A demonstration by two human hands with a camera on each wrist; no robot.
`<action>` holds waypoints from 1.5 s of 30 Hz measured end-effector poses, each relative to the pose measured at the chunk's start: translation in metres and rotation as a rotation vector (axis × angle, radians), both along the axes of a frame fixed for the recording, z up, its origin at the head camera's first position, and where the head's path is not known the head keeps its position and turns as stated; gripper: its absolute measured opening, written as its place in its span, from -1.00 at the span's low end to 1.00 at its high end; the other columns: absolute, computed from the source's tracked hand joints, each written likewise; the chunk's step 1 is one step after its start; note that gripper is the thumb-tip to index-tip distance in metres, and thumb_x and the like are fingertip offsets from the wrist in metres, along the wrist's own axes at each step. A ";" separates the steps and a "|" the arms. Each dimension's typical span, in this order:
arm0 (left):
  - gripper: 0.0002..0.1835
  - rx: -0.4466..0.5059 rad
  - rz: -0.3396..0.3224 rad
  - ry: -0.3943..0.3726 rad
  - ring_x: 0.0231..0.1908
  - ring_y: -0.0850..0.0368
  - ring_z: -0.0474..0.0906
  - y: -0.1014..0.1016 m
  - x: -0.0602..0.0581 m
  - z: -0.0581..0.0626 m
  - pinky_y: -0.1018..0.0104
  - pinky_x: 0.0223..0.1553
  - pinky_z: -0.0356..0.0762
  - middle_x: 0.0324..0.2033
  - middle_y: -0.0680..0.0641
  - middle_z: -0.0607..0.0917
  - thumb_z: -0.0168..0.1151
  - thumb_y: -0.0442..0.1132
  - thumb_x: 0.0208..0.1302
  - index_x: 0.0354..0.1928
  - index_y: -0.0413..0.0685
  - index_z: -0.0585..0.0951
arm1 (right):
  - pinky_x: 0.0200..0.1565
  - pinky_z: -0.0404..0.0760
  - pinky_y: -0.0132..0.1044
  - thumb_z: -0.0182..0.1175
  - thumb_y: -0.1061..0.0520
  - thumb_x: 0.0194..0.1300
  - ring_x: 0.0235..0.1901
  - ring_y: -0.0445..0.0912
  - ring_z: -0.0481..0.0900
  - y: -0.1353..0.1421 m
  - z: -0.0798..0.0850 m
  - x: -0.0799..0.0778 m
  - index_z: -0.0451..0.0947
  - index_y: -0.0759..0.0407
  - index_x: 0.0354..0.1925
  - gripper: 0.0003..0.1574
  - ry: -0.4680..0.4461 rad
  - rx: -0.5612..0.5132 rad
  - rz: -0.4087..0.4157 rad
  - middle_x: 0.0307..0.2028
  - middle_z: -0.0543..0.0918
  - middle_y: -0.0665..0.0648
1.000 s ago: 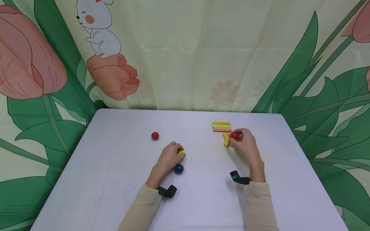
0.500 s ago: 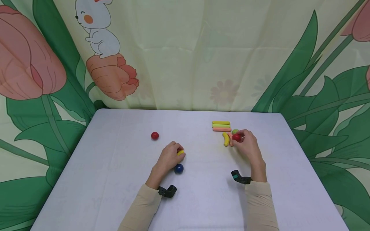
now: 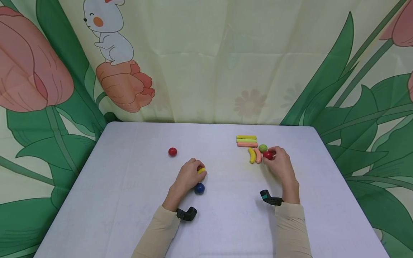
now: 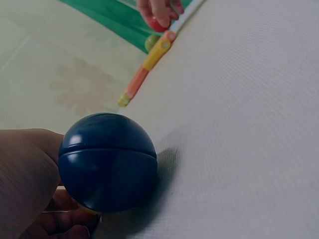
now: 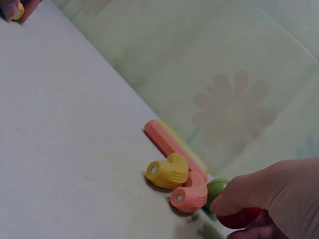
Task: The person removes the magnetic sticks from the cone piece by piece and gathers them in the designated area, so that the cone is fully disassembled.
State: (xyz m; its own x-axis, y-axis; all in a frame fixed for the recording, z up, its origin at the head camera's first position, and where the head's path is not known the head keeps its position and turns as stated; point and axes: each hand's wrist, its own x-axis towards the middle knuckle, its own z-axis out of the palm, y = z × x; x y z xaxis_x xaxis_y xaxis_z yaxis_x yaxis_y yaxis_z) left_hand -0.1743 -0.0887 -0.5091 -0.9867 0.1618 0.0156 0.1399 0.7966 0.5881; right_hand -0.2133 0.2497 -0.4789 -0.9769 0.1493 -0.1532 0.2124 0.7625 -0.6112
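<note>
My left hand (image 3: 188,175) pinches a small yellow piece (image 3: 201,170), mostly covered by the fingers. A shiny blue ball (image 3: 199,188) with a groove round it sits just below that hand and looms large in the left wrist view. On the right, my right hand (image 3: 281,165) holds a red ball (image 3: 267,155) between thumb and fingers. Directly beside that ball lie a green ball (image 3: 262,148) and a curved pink piece (image 3: 257,156). A curved yellow piece (image 3: 251,156) lies left of the pink one. In the right wrist view, both curved pieces show metal discs in their ends.
Behind the curved pieces, a straight pink rod (image 3: 247,144), a light green rod (image 3: 246,141) and a yellow rod (image 3: 246,137) lie side by side. A second red ball (image 3: 172,152) sits left of the left hand. A printed curtain hangs behind the white table (image 3: 135,215).
My right hand has shifted right and slightly nearer with the red ball, uncovering the green ball and the curved pink piece. The left hand stays in place.
</note>
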 end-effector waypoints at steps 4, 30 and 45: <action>-0.79 0.001 -0.001 -0.001 -0.35 0.16 0.44 0.000 0.000 -0.001 0.37 -0.26 0.49 -0.33 0.00 0.57 0.32 -0.18 0.24 -0.14 -0.11 0.71 | 0.15 0.58 0.10 0.25 0.09 0.34 0.09 0.22 0.41 0.001 -0.006 -0.001 0.30 0.38 0.30 -0.31 -0.004 0.000 -0.007 0.16 0.42 0.41; -0.78 0.002 0.003 -0.005 -0.33 0.15 0.46 0.000 0.000 -0.002 0.35 -0.22 0.54 -0.30 0.00 0.58 0.33 -0.17 0.23 -0.13 -0.09 0.71 | 0.16 0.58 0.10 0.25 0.12 0.35 0.08 0.22 0.45 0.000 -0.013 -0.003 0.25 0.40 0.37 -0.24 0.004 0.008 -0.009 0.20 0.42 0.43; -0.78 0.004 0.007 -0.015 -0.32 0.14 0.46 0.001 0.001 0.000 0.33 -0.19 0.56 -0.28 -0.02 0.59 0.33 -0.17 0.24 -0.12 -0.10 0.71 | 0.17 0.59 0.09 0.26 0.14 0.35 0.10 0.22 0.47 0.003 -0.008 -0.001 0.24 0.35 0.39 -0.25 -0.008 -0.011 -0.011 0.21 0.41 0.41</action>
